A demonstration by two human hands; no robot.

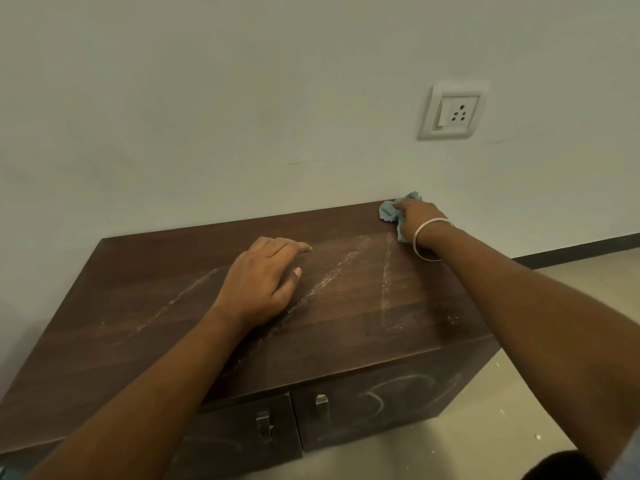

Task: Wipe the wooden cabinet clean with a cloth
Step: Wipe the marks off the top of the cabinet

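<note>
My right hand (417, 216) is bunching the soft, light cloth (389, 211), seemingly pressed onto the dusty cabinet (346, 306), while my left hand (263, 278) is resting flat, holding nothing.

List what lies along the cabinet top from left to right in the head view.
Left hand flat on the wood → diagonal dust streak → upright dust streak → blue cloth → right hand → bangle.

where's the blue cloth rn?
Head view: the crumpled blue cloth is under the right hand, at the dark wooden cabinet's far right corner, against the wall.
</note>
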